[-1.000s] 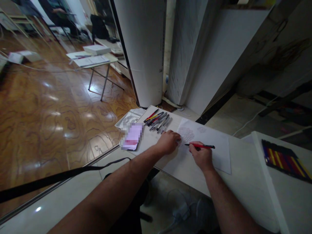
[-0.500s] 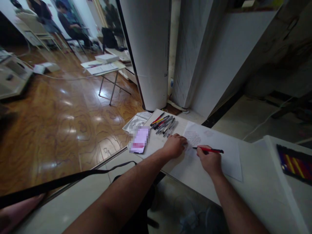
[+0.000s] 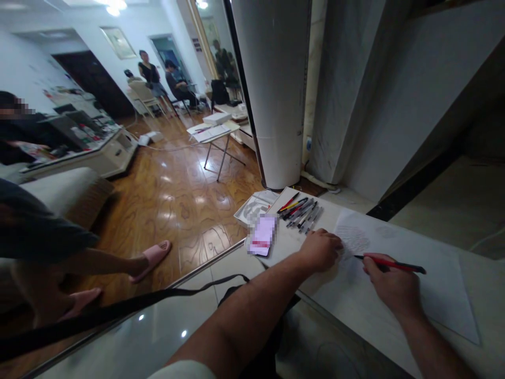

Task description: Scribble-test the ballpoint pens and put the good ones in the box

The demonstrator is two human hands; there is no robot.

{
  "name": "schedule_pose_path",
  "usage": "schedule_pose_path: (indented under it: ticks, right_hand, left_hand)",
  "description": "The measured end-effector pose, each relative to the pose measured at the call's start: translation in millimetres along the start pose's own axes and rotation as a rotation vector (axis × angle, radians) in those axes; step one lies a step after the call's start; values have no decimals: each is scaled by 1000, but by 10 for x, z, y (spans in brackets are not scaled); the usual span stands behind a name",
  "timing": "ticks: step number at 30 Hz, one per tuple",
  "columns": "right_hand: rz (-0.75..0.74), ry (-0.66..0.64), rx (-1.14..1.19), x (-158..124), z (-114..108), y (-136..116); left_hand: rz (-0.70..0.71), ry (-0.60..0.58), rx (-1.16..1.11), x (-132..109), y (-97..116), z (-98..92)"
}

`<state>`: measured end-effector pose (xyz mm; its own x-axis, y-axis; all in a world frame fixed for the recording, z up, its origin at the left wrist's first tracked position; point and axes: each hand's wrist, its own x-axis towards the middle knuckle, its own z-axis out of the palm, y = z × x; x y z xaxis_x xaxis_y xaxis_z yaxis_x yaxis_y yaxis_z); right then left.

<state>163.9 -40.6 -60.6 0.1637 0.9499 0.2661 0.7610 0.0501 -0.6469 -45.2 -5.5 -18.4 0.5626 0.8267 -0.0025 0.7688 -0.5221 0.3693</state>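
Observation:
In my right hand (image 3: pixel 394 284) is a red-and-black pen (image 3: pixel 394 262), gripped near its point, with the tip at a sheet of white paper (image 3: pixel 442 300). Wavy pencil-thin reddish lines (image 3: pixel 355 239) fill a patch of the sheet, and a smaller faint patch (image 3: pixel 385 231) sits to its right. My left hand (image 3: pixel 321 250) lies on the paper's left part with its fingers slightly bent and holds nothing that I can see. Several loose pens (image 3: pixel 302 213) are heaped beyond it on the white tabletop (image 3: pixel 292 247). A phone (image 3: pixel 263 237) lies left of them, its screen lit.
A white box (image 3: pixel 254 208) sits past the phone. A rounded white column (image 3: pixel 278 105) rises behind the table. Farther off are a small folding table (image 3: pixel 219 134) and several people. At the left, a person in pink slippers (image 3: pixel 152 260) stands close by.
The view has swung left and up, so more of the room and the person in slippers now show. My right hand still holds the pen at the paper; the left hand stays on the sheet.

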Motion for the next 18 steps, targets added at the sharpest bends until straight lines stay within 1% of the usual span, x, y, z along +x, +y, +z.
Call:
schedule_pose_path:
  ticks: [3, 5, 9, 11, 13, 16, 18]
  right_hand:
    - [5, 10, 13, -2, 1, -18]
    - [29, 19, 73, -13, -15, -75]
    - [117, 21, 336, -20, -53, -209]
    - [146, 20, 437, 6, -71, -238]
    - [121, 22, 460, 41, -103, -230]
    - [86, 46, 416, 84, -178, -170]
    - [37, 22, 395, 105, -218, -116]
  left_hand:
    - [-5, 9, -1, -7, 1, -15]
    - [-8, 27, -10, -9, 9, -24]
    - [-29, 75, -55, 10, 34, -32]
    - [-26, 90, -68, 34, 26, -24]
    - [-7, 96, -82, 59, 1, -9]
    - [22, 114, -85, 78, -35, 7]
    - [29, 123, -82, 75, -35, 3]
